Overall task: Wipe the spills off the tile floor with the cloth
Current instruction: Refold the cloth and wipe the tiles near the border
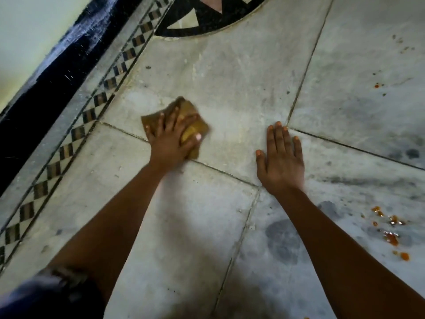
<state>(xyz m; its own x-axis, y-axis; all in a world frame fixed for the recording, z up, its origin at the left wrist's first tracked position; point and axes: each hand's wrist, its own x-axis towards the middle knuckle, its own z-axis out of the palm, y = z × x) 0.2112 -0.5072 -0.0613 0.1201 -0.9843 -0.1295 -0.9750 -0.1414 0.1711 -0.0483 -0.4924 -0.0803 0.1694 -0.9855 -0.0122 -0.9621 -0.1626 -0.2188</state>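
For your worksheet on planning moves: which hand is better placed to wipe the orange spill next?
Left hand: it already presses the cloth. The right hand, flat on the floor, lies nearer the orange spill but holds nothing.

The floor (pixel 225 84) is pale grey marble in large slabs with dark grout lines crossing near the middle. A brown-yellow cloth (pixel 195 125) lies flat on it left of centre, under the left hand (pixel 171 139). The right hand (pixel 281 162) rests palm-down on the tile, well apart from the cloth. Orange spills (pixel 391 236) dot the near right; smaller specks (pixel 377 85), perhaps the same stuff, sit farther right. A checkered border strip (pixel 92 111) runs along the left.
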